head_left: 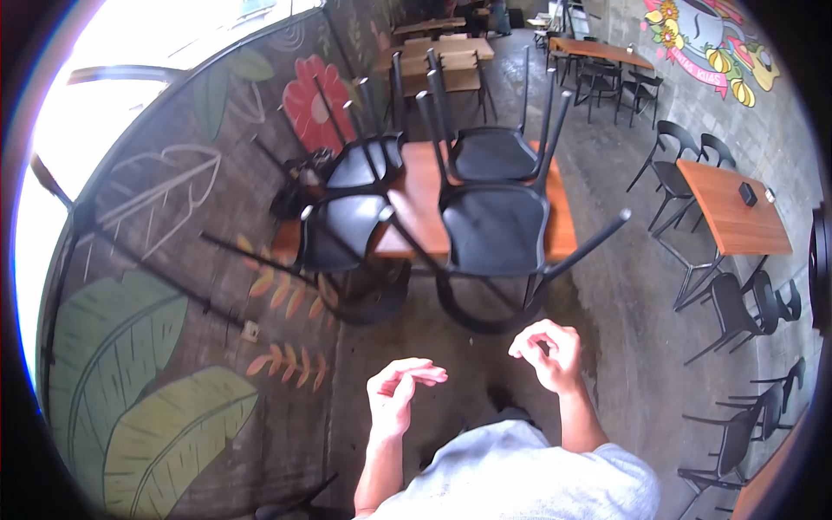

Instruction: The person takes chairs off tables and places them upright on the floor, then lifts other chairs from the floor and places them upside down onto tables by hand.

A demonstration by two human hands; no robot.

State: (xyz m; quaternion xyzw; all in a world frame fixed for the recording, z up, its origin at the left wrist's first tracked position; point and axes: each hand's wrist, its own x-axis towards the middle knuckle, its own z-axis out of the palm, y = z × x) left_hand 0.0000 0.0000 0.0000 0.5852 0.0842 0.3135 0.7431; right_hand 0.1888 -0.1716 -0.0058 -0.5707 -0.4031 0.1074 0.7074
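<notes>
Grey shirt (520, 472); left hand (399, 390), right hand (553, 355) hung empty before near edge of surface (420, 191); handling 4 upturned chairs (494, 230) seemed underway, next requiring reach.

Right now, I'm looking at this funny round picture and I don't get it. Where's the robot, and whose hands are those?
There's no robot here. A person wears a camera on their head, pointing forward and down, so we see roughly what they see. The light shirt at the bottom is theirs. So are the left hand and the right hand, both bare, with fingers curled a bit. I can't see anything held in either one.

In front stands a wooden table. Four black chairs sit upside down on it, legs poking up. Beside it is a wall painted with leaves and a red flower.
</notes>
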